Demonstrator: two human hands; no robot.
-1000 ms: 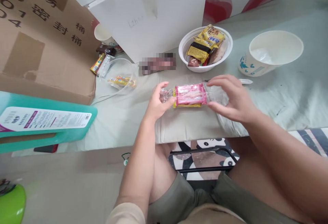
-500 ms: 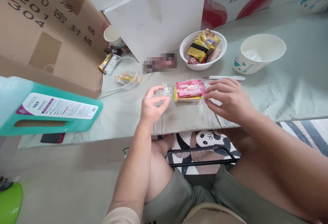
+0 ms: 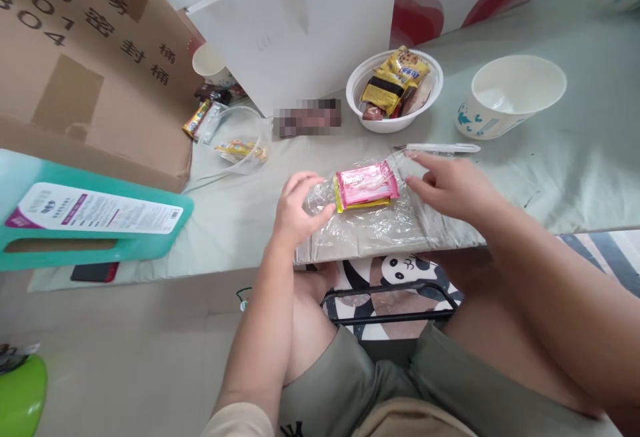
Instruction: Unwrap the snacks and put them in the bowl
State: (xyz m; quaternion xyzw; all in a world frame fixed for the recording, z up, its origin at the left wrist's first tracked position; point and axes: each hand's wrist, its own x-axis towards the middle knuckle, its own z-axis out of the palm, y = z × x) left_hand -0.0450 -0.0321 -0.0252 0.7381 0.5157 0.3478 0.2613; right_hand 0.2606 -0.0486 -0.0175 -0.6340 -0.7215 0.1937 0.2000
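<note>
A pink wafer packet (image 3: 367, 181) lies on top of a yellow packet (image 3: 339, 198), both on a spread sheet of clear plastic film (image 3: 370, 227) near the table's front edge. To the left, my left hand (image 3: 303, 207) curves over the film's edge, its thumb and fingers apart. My right hand (image 3: 445, 180) is at the film's right side, with index finger and thumb separated and the other fingers curled. Neither hand touches the packets. Just beyond my right hand lies a white pen-like tool (image 3: 440, 148).
A white bowl (image 3: 354, 98) of wrapped snacks and a paper tub (image 3: 493, 113) stand behind. Leftward are a clear plastic bowl (image 3: 213, 147), a green jug (image 3: 175, 207) and a cardboard box (image 3: 115, 117). A white box (image 3: 300, 43) rises at the back.
The film, earlier gathered around the packets, now lies spread out beneath them. My right hand's fingers have opened at its edge. The view has shifted slightly.
</note>
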